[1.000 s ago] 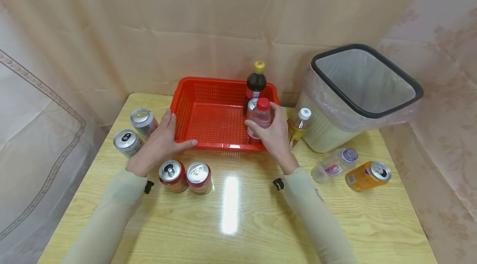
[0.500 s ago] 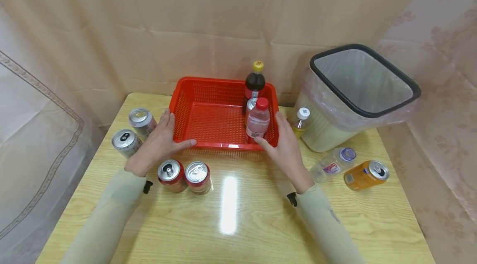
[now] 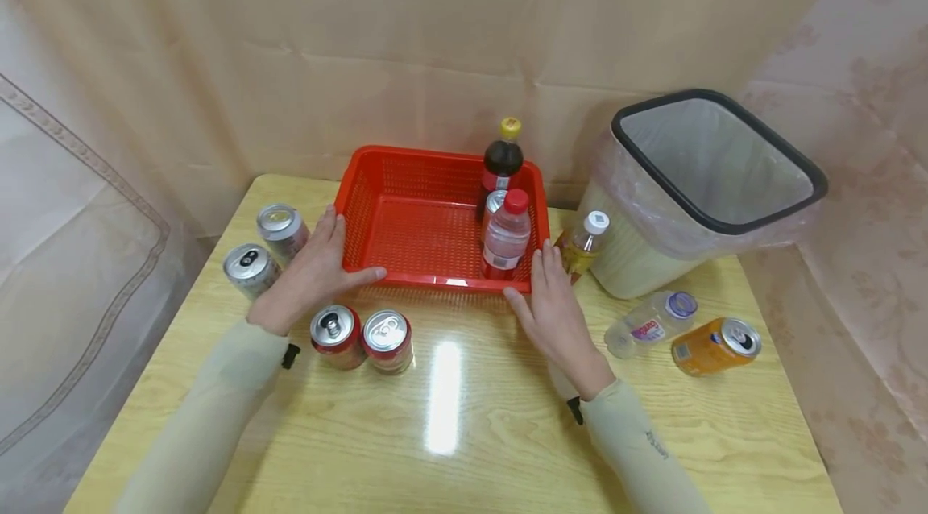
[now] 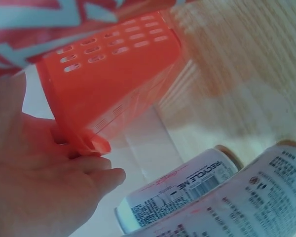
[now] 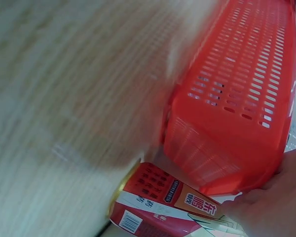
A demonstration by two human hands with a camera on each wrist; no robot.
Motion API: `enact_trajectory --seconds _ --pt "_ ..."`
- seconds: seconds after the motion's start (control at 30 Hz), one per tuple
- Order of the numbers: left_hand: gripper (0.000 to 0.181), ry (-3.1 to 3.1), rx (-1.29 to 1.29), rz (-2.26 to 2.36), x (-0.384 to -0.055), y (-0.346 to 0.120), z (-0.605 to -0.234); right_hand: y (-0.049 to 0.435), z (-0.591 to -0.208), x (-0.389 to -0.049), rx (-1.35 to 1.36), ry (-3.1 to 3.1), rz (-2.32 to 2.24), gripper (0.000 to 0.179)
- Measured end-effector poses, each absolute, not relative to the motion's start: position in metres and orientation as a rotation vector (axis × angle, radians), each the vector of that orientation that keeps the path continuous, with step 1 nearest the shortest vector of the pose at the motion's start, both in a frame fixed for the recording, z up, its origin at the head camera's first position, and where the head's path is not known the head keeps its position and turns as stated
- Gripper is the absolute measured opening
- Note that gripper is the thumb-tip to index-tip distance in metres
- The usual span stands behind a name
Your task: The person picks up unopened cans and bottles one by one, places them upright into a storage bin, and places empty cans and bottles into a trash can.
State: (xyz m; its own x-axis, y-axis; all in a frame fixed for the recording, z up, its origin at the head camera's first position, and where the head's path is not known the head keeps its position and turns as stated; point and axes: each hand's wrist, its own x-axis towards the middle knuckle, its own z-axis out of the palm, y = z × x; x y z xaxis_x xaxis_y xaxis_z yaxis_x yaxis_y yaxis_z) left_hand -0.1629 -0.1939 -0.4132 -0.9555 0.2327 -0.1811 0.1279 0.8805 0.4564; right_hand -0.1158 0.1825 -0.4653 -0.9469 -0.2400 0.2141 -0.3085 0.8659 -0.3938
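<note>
A red plastic basket (image 3: 435, 282) stands on the table between my hands. At its left rim rests my left hand (image 3: 308, 272), fingers straight, thumb over the front left corner. My right hand (image 3: 558, 321) touches the front right corner, its fingers extended and together. Inside the basket, along the right side, are a dark cola bottle (image 3: 503, 155) with a yellow cap, a can (image 3: 495, 202) mostly hidden, and a clear bottle (image 3: 507, 236) with a red cap. Just beyond the right hand stands a white-capped bottle (image 3: 583, 244); a red printed container (image 5: 163, 202) shows beside it from the right wrist.
Two silver-topped cans, one pale (image 3: 283, 232) and one grey (image 3: 251, 268), stand left of the basket. Two red cans (image 3: 337, 337) stand in front. At right are a lined bin (image 3: 638, 256), a purple-capped bottle (image 3: 652, 325) and an orange can (image 3: 714, 346).
My right hand let go of the red-capped bottle in the basket, then drew back toward the front right corner. The left hand stayed at the left rim.
</note>
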Motion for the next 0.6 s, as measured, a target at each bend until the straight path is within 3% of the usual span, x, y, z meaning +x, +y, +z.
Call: enact_trajectory --seconds 0.33,0.6 --pt "0.120 2.885 0.330 0.585 -0.158 -0.190 -0.399 0.182 -0.472 -0.116 0.402 -2.848 0.616 0.074" --pt "0.076 3.175 0.464 0.897 -0.136 -0.212 -0.376 0.181 -0.473 -0.116 0.387 -2.859 0.641 0.069"
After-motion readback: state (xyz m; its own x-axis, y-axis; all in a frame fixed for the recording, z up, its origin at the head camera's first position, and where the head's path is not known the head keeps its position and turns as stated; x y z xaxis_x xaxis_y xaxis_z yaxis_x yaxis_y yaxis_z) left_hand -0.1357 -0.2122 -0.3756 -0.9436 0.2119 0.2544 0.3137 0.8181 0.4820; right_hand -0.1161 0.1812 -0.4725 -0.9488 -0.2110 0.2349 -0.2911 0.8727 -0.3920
